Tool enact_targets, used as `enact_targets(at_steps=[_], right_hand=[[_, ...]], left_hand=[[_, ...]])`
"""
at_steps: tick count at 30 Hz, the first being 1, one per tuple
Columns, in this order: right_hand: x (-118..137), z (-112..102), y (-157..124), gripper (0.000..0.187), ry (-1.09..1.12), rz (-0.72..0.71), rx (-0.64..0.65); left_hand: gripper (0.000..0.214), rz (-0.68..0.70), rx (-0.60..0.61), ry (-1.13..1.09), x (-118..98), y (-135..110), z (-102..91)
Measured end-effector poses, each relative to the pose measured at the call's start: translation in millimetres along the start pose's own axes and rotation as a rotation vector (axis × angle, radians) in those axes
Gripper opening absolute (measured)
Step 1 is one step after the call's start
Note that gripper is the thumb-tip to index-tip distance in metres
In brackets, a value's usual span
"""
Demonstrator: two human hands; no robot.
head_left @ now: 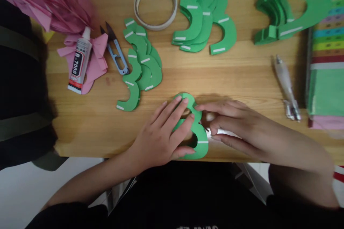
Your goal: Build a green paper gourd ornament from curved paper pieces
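Observation:
Near the table's front edge lies a green 3-shaped cutout (202,148) with white strips on it. My left hand (163,132) rests on this cutout, its fingers spread and pressing it flat. On the cutout's right side, my right hand (236,123) has its fingers bent together, with the index fingertip at the cutout's edge. Something pale and shiny (228,133) shows under those fingers; its kind is hidden. Just beyond my left hand is a pile of smaller green curved cutouts (154,66), also with white strips.
Farther back are a tape roll (136,5), stacked green cutouts (197,28) and standing green pieces (319,7). Blue thread snips (118,55), a B-7000 glue tube (79,62) and pink sheets (61,0) lie left. A pen (286,82) and coloured packs (326,93) are right.

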State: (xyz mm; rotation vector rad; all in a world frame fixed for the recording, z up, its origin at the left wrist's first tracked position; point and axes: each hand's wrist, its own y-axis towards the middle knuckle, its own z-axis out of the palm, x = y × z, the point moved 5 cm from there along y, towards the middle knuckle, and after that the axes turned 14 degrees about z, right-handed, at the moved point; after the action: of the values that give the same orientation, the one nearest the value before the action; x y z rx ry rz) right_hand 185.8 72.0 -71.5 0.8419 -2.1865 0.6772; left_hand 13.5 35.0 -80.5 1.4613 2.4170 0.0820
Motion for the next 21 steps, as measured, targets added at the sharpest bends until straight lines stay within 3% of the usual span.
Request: enact_targets(at_steps=[15, 21], right_hand=[[-1.5, -0.6, 1.2, 0.017, 0.034, 0.034, -0.008], [-2.6, 1.0, 1.0, 0.016, 0.033, 0.023, 0.005]], left_hand=[[0.063, -0.054, 0.022, -0.058, 3.3, 2.6, 0.0], [0.058, -0.128, -0.025, -0.281, 9.9, 1.5, -1.3]])
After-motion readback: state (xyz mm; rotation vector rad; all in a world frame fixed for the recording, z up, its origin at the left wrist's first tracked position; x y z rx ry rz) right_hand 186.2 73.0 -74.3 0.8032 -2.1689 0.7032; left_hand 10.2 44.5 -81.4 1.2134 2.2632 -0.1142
